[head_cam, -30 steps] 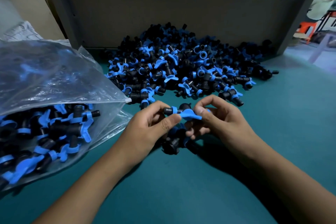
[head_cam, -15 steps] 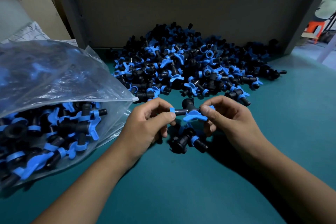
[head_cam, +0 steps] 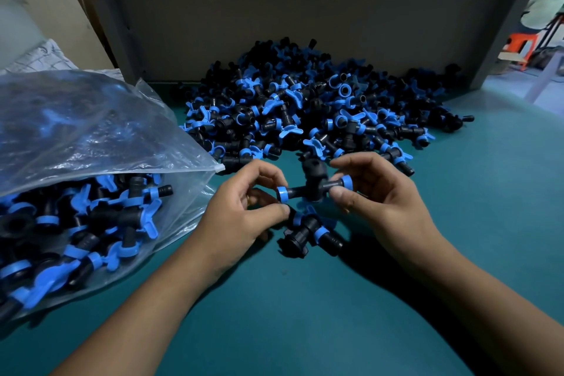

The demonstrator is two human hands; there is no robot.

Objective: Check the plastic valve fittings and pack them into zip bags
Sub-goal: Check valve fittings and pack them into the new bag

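From the head camera, no brand, label or legible writing shows on anything in sight. The work surface is a teal table top (head_cam: 305, 330), smooth and matte, running back to a grey metal frame (head_cam: 100, 9) with a drab brown back panel (head_cam: 290, 30) set between its uprights. Beyond the frame's right post the room opens out: a pale floor, an orange stool (head_cam: 520, 44) and blurred shapes too soft to name. At far left a cream wall stands behind crumpled pale fabric (head_cam: 39, 58). Heaped against the back panel lies a pile of valve fittings (head_cam: 320, 107), black bodies with blue rings and blue wing handles. At left a clear zip bag (head_cam: 91, 137) lies on its side, mouth toward the middle, holding many fittings of the same kind. The left hand (head_cam: 241, 217) and right hand (head_cam: 387, 201) hold one valve fitting (head_cam: 314, 186) between them above the table, just in front of the pile: left thumb and forefinger pinch its left blue-ringed end, right thumb and forefinger pinch its right blue-ringed end, the other fingers loosely curled. Directly below, another fitting (head_cam: 308, 230) rests on the table, partly under the left fingers; whether they touch it cannot be told.
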